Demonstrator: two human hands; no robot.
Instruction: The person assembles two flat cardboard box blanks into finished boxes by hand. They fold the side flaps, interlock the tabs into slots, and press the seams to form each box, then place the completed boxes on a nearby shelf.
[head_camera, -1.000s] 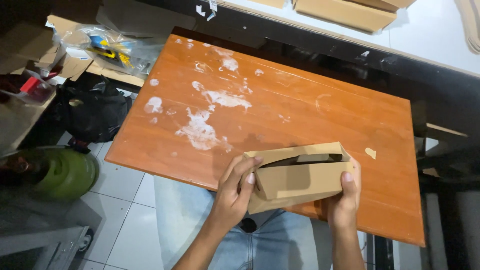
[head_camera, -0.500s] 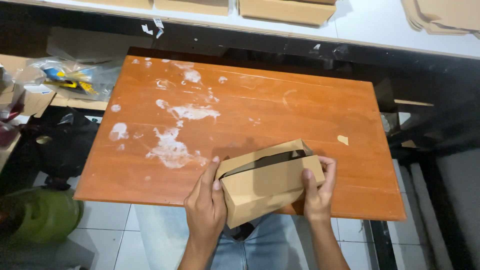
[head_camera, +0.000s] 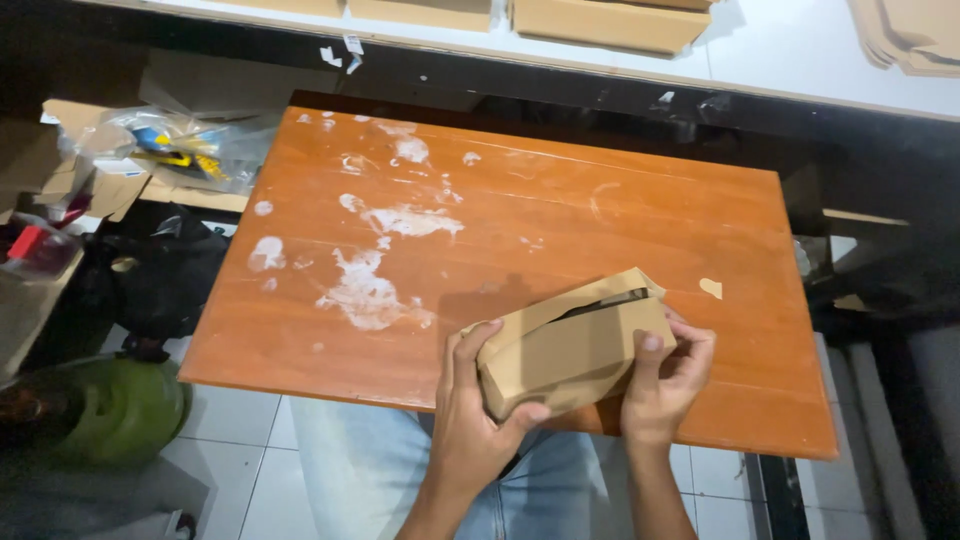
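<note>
Both hands grip 1 brown cardboard box (head_camera: 575, 352) at the near edge of the orange wooden table (head_camera: 560, 215). On the box's near-left corner, the left hand (head_camera: 478, 420) wraps around it with the thumb underneath the front and the fingers up the side. At the box's right end, the right hand (head_camera: 665, 385) clasps it, thumb pressed on the front face and fingers curled behind. Compared with 0.5 s ago, the box sits more tilted, its left end lower and nearer the body, and the top flap now lies almost down, leaving only a thin dark slit along the upper edge; 1.0 s ago that opening was wider and the box lay squarer to the table edge. I judge from this that the flap is being pressed closed as the box is turned.

Farther out, white smears (head_camera: 375, 260) mark the tabletop's left half, and a small pale scrap (head_camera: 711, 288) lies to the right of the box. Left of the table sit a green round object (head_camera: 125, 405) on the tiled floor and a clear plastic bag (head_camera: 185, 148). Beyond the far edge, flat cardboard boxes (head_camera: 605, 20) rest on a white surface.
</note>
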